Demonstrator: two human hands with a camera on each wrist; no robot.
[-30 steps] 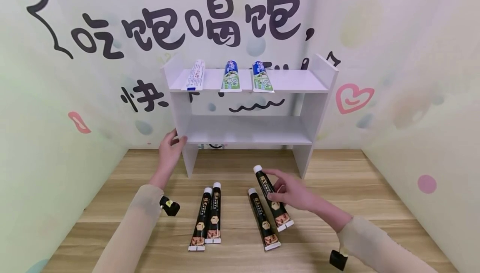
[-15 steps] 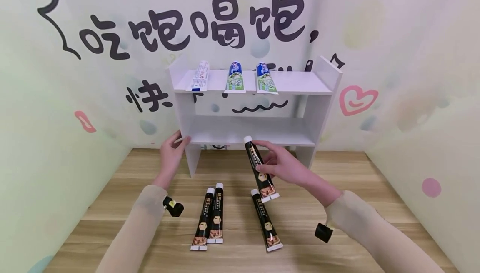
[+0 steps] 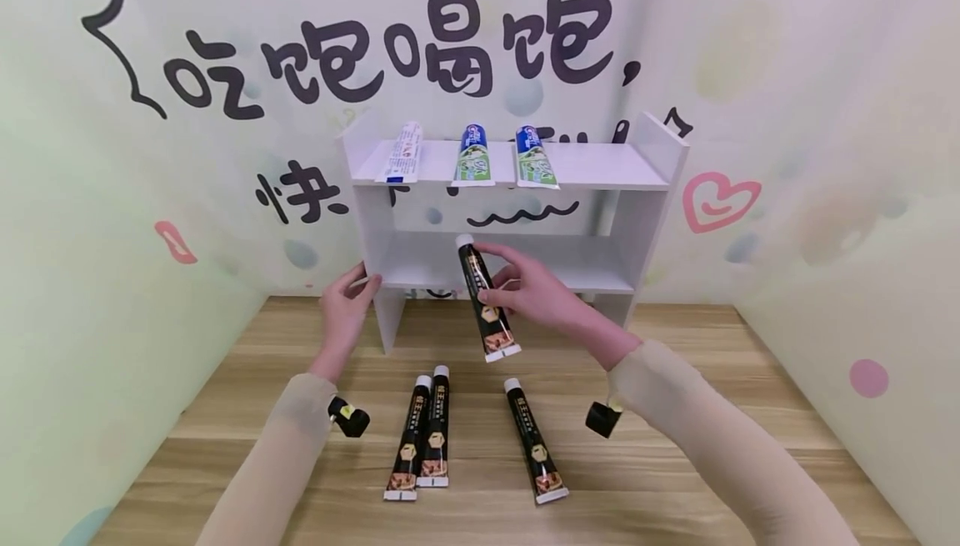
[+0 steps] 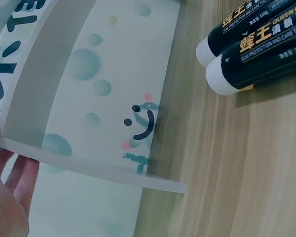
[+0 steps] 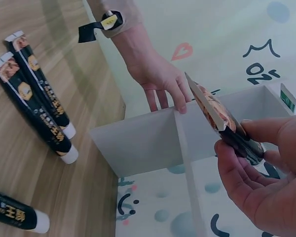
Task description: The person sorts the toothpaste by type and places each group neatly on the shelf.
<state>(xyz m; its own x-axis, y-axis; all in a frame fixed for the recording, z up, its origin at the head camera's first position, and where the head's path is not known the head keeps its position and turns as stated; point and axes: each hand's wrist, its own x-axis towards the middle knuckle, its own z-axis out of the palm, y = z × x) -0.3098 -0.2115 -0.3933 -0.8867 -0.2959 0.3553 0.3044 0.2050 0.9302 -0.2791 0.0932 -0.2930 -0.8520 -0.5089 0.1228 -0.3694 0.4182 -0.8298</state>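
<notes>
Black tube [image 3: 491, 321] reaches mid-frame, at the rack [image 3: 651, 233]
Right hand [image 3: 531, 292], pinching it, has moved up-left, leaving three tubes [image 3: 534, 443] lower centre; left hand [image 3: 345, 313] grips the rack's side.

A small walled booth, home or shop unclear: pale, dot-printed walls [image 3: 705, 267] with bold black Chinese lettering [image 3: 459, 47] behind the right hand's [image 3: 528, 288] grip; flat brown wood-grain tabletop [image 3: 480, 463] below.

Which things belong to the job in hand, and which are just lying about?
Job:
black tube, in the right grip
shelf, held by the left grip
three other black tubes, likely

Lying about, seemingly:
white tube, untouched
two blue-green tubes, untouched
</notes>
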